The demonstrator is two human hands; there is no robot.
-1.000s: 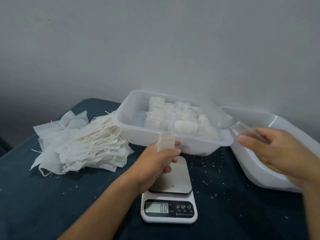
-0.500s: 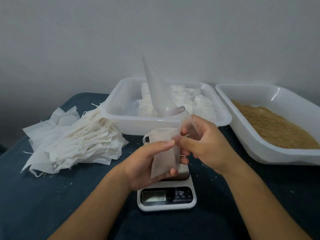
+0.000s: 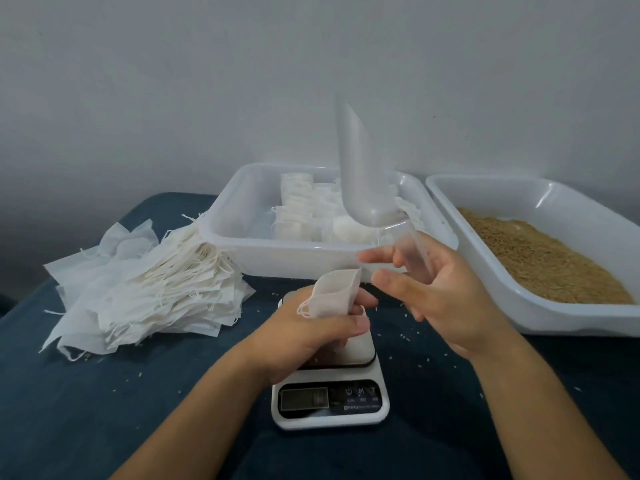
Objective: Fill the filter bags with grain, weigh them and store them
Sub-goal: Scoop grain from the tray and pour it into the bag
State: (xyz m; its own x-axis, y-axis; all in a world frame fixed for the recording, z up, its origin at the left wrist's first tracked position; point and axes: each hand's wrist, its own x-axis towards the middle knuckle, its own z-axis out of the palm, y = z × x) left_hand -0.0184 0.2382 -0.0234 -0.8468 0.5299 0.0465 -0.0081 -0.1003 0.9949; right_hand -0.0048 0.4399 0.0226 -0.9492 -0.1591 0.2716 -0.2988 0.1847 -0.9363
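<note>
Left hand [image 3: 311,332] grips bag [image 3: 334,294]; right hand [image 3: 440,292] upends scoop [image 3: 363,181].

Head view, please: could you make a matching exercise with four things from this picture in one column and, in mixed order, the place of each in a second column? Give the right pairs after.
Things:
1. filter bag
2. scoop
3. pile of empty bags
4. grain

Places:
A. in the white tray at the right
B. held in the left hand, above the scale
C. lying on the dark cloth at the left
D. held in the right hand, bowl pointing up

Pairs: 1-B, 2-D, 3-C, 4-A
</note>
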